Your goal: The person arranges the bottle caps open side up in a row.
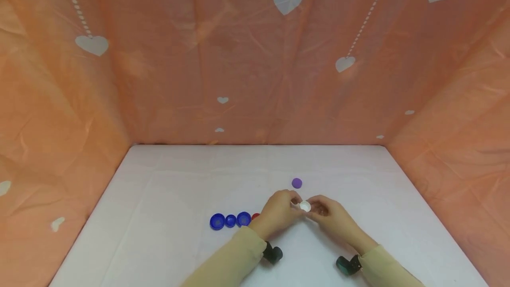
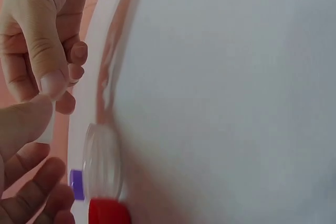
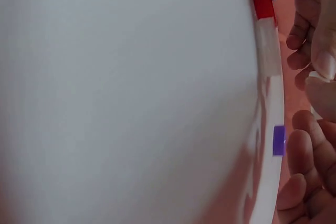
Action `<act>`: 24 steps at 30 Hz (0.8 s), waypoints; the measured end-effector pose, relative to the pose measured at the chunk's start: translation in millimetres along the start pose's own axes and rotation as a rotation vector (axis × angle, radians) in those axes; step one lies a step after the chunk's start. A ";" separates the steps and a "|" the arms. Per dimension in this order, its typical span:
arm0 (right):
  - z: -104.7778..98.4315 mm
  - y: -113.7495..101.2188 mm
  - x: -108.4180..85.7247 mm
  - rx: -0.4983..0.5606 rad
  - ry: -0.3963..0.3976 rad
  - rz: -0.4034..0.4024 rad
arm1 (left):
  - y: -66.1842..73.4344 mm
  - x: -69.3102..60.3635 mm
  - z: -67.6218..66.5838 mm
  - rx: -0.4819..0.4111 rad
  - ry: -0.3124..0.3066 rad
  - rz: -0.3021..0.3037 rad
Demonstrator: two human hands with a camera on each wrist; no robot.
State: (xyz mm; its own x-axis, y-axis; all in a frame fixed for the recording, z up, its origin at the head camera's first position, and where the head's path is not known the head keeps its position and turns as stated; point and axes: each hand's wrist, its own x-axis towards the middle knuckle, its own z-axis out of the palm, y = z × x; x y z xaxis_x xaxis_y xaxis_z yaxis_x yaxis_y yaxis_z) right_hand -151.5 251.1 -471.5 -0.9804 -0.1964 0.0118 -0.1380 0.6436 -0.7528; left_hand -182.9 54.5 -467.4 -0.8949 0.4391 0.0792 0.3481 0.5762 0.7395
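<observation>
Between my two hands is a small round white cap (image 1: 305,206), its hollow side up in the head view. My left hand (image 1: 279,211) pinches its left side with thumb and fingers. On the opposite side my right hand (image 1: 334,220) pinches it, the two thumbs meeting in the left wrist view. Fingers hide most of the cap in both wrist views; a white edge (image 3: 315,112) shows in the right one. Just beyond the hands a purple cap (image 1: 296,183) lies on the table. A red cap (image 1: 255,216) is partly covered by my left hand.
Blue caps (image 1: 217,221) of different sizes line up left of the red one. A clear, ribbed cap (image 2: 102,163) stands beside the red cap in the left wrist view. The white tabletop (image 1: 159,189) meets orange cloth walls (image 1: 255,79) with pale hearts.
</observation>
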 end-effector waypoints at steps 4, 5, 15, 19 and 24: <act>-3.4 4.4 -3.8 -0.023 -0.015 -0.009 | 3.8 1.5 7.4 0.056 -0.003 -0.011; -3.9 4.9 -4.3 -0.029 -0.020 -0.009 | 4.5 1.3 8.6 0.067 -0.004 -0.015; -2.0 11.4 -5.3 -0.064 -0.047 0.023 | 6.0 0.3 17.8 0.200 -0.030 -0.048; -2.3 10.0 -5.4 -0.075 -0.064 0.014 | 6.2 0.3 19.8 0.274 -0.039 -0.024; -2.0 7.2 -4.2 -0.095 -0.085 0.009 | 6.3 -0.2 19.6 0.325 -0.064 -0.017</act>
State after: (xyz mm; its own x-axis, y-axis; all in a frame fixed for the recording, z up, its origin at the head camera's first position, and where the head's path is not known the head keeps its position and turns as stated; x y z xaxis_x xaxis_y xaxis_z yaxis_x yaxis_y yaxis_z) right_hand -148.7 258.0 -475.7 -0.9668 -0.2497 -0.0539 -0.1456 0.7120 -0.6869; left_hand -175.1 71.5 -475.9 -0.8857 0.4639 0.0192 0.4133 0.7690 0.4877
